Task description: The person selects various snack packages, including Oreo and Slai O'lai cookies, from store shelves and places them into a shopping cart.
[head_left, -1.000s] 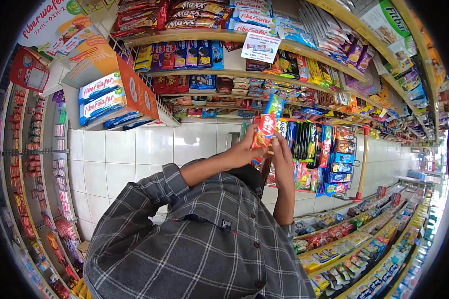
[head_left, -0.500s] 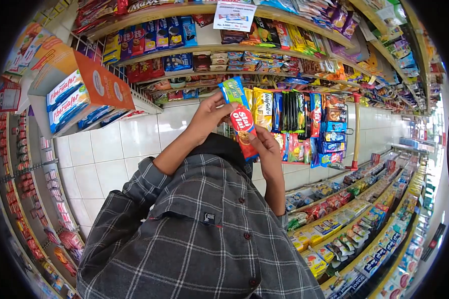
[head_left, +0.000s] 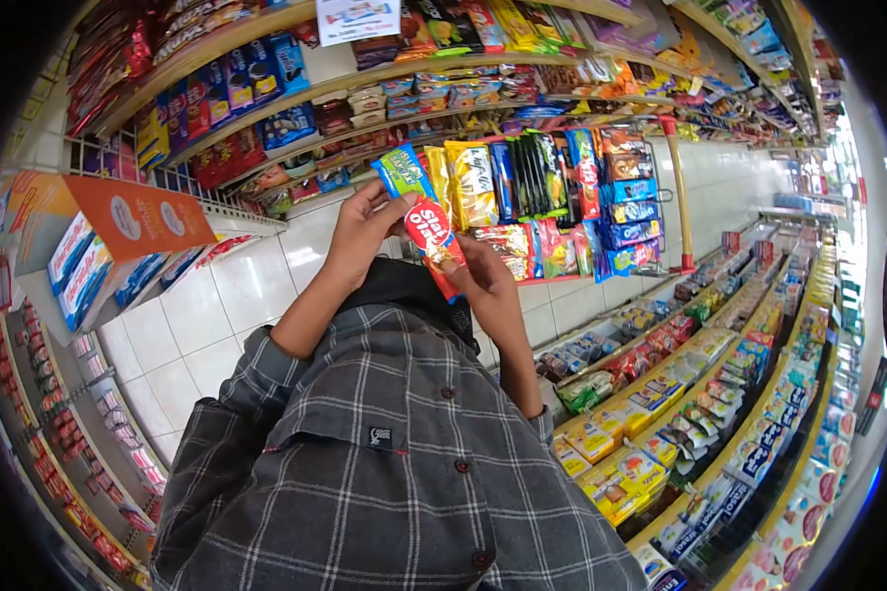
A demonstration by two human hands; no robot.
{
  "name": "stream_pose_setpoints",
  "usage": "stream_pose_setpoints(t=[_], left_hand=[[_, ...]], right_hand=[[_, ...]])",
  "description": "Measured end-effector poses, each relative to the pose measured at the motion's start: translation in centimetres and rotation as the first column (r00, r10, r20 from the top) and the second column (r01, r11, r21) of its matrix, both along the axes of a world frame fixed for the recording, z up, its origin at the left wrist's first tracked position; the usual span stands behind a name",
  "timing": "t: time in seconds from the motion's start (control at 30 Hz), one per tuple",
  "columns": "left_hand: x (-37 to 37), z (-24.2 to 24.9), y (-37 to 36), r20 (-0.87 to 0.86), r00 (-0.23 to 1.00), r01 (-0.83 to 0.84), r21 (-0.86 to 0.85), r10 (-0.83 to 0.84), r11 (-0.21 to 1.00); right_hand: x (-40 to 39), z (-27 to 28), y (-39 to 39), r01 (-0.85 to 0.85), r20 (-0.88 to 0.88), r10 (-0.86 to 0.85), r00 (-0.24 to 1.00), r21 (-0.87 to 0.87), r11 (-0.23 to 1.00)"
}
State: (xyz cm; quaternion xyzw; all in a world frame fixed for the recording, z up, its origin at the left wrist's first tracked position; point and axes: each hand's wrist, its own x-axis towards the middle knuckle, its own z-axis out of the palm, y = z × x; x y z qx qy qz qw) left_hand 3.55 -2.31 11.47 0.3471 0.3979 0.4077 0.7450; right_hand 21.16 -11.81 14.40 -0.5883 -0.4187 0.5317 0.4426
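My left hand (head_left: pixel 365 227) grips a blue and green snack packet (head_left: pixel 402 173) near its lower part. Below and overlapping it is a red packet (head_left: pixel 430 230) with a round label, its lower end pinched by my right hand (head_left: pixel 481 279). Both hands are close together in front of my dark plaid shirt. Just beyond them stands a shopping cart filled with snack packs, among them a yellow pack (head_left: pixel 471 183), a row of black packs (head_left: pixel 534 175) and blue packs (head_left: pixel 633 211).
The cart's red and tan handle (head_left: pixel 676 197) is upright at the right. Snack shelves (head_left: pixel 296 97) run across the top. An orange display box (head_left: pixel 133 222) juts out at the left. Low racks of goods (head_left: pixel 650 404) fill the right side, above white floor tiles (head_left: pixel 202 310).
The view has turned, so the cart, shelves and both hands appear farther left. My hands still hold the two packets, and the lower one is tilted slightly more.
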Motion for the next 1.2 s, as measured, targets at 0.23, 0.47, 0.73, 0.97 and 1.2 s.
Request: stream_pose_setpoints(t=[0.23,0.47,0.73,0.97,1.2], left_hand=[[3.1,-0.7,-2.0,-0.033,0.985,0.169,-0.054,-0.171,0.984],[3.6,-2.4,-2.3,-0.088,0.974,0.203,-0.068,-0.209,0.977],[5.0,-3.7,-4.7,-0.205,0.954,0.189,-0.149,-0.217,0.971],[7.8,-4.1,-7.8,-0.293,0.953,0.036,-0.156,-0.082,0.987],[12.2,-4.5,-10.5,-0.314,0.948,-0.125,-0.205,0.056,0.971]], right_hand=[[1.0,0.2,0.8,-0.12,0.521,0.021,0.853,0.156,0.98],[8.2,-4.8,2.0,0.131,0.474,-0.168,0.864,0.11,0.985],[24.5,-6.4,10.3,0.176,0.841,-0.374,0.39,0.33,0.927],[26.8,-10.1,12.5,0.127,0.973,-0.196,0.124,0.18,0.975],[27.8,-10.9,13.0,0.024,0.992,-0.118,0.047,0.117,0.993]])
